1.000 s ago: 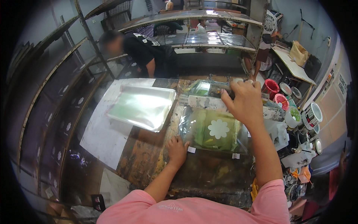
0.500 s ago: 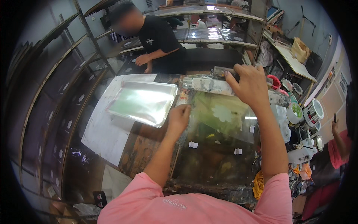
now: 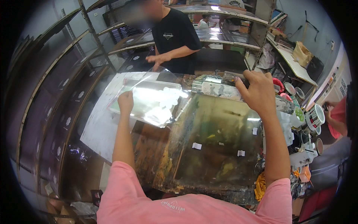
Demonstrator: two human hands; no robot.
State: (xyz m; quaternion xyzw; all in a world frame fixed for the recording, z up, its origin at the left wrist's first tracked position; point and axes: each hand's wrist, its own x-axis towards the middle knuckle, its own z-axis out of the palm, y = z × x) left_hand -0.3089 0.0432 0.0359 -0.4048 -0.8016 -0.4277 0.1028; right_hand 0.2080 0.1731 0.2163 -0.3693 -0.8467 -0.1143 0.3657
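My left hand (image 3: 126, 102) is closed in a pinch on the edge of a clear plastic sheet (image 3: 147, 80). A white printed shape (image 3: 168, 98) shows through glare above the stack of clear sheets (image 3: 143, 106). A co-worker's hands (image 3: 159, 61) are at the far corner of the held sheet; whether they grip it I cannot tell. My right hand (image 3: 258, 91) is wrapped round a handle-like piece on the paint-stained bar (image 3: 218, 89), at the far edge of the glass work surface (image 3: 220, 119). Small white tabs (image 3: 197, 146) lie on that glass.
White paper (image 3: 99, 125) lies under the stack. Drying racks (image 3: 74, 74) stand at left, with shelves (image 3: 223, 41) behind the co-worker (image 3: 173, 33). Paint tins (image 3: 316, 114), tubs and a yellow cloth (image 3: 260, 184) crowd the right side. Another person (image 3: 338, 115) stands at far right.
My left hand has moved left, carrying the clear sheet with its white print off the glass and over the stack. The co-worker has come closer with hands reaching to it. My right hand stays on the bar.
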